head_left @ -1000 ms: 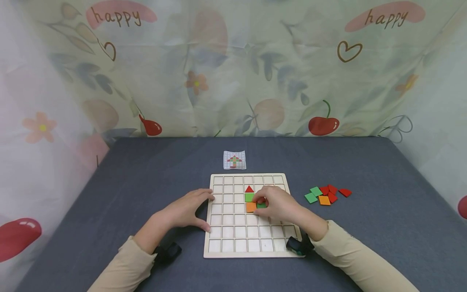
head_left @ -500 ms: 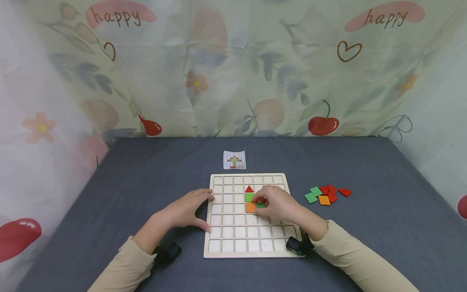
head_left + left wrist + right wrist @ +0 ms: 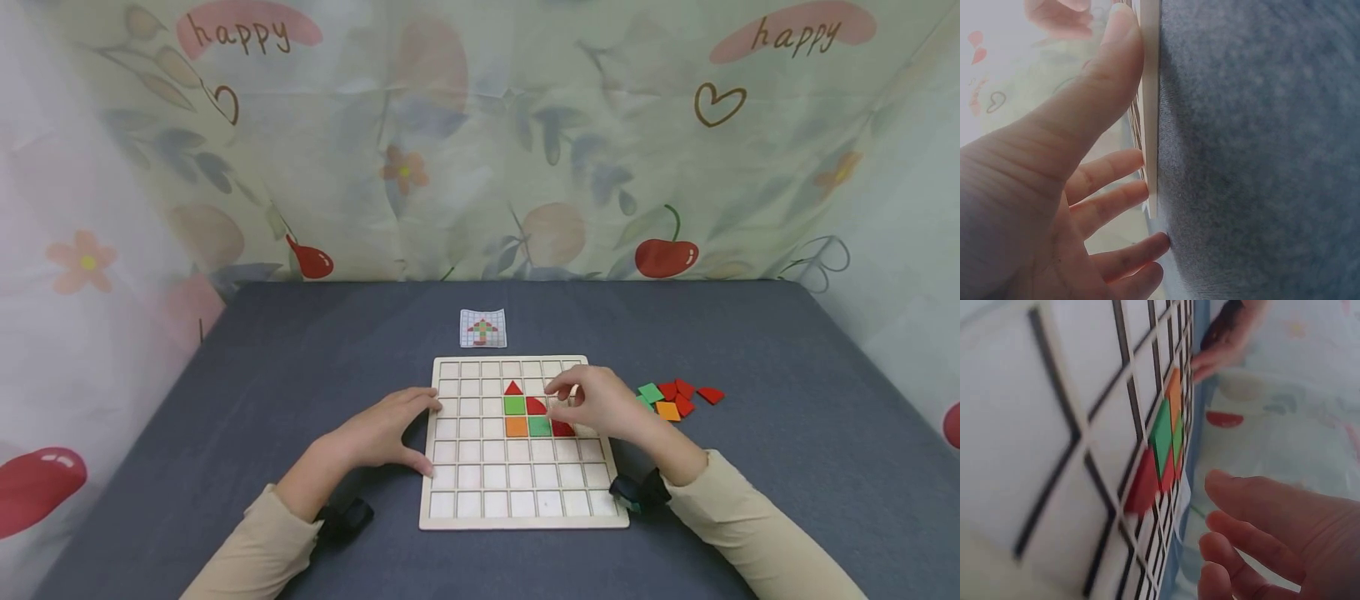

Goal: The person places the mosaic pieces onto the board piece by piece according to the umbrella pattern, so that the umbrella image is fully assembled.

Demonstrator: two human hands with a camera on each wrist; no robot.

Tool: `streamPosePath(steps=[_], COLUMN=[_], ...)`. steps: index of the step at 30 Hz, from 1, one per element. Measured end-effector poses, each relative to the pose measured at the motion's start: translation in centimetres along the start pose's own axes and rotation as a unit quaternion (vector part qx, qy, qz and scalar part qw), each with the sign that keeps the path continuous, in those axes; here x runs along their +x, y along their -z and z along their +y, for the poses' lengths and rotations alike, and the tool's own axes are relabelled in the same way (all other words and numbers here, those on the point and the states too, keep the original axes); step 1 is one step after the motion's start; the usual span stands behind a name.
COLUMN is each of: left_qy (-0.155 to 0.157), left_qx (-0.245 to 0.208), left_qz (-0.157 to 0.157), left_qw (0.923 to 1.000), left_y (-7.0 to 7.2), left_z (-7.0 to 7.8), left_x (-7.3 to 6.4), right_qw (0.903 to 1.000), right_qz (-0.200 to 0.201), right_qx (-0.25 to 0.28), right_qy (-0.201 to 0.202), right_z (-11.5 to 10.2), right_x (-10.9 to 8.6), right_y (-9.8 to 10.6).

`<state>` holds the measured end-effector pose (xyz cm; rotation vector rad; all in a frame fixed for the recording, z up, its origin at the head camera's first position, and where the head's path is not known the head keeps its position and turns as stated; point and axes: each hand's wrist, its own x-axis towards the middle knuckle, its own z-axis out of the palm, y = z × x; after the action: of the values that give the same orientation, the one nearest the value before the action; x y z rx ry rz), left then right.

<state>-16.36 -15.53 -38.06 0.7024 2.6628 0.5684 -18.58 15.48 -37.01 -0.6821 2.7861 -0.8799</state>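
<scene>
On the board [image 3: 482, 477] sit six tiles [image 3: 539, 427]: three red, two green, one orange; left hand [image 3: 377, 429], fingers spread, touches the edge at nine o'clock; right hand [image 3: 603, 407], fingers parted, hovers empty toward two.

Worn items, as observed

Lower left of the head view: beige left sleeve [image 3: 251, 546], creased, gathered at its end; black, blocky left wrist unit [image 3: 347, 518]. Lower right: matching beige right sleeve [image 3: 757, 521]; black right wrist unit [image 3: 651, 490], small greenish patch [image 3: 628, 505].
</scene>
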Motion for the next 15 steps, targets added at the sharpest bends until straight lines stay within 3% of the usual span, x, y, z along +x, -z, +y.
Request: streamPosePath(steps=[7,15], left_qy=[-0.002,-0.003], left_qx=[0.004,0.004], left_qz=[0.001,0.001], left_qw=[1.0000,1.0000], left_y=[0.0,0.0], left_z=[-0.1,0.1], left_x=[0.0,0.0], right_qw=[0.9984,0.9952], right_qz=[0.045,0.046], right_qx=[-0.007,-0.004], right_qy=[-0.035,-0.086], right_z=[2.9,5.6], right_x=[-0.8,-2.1], right_y=[2.5,4.7])
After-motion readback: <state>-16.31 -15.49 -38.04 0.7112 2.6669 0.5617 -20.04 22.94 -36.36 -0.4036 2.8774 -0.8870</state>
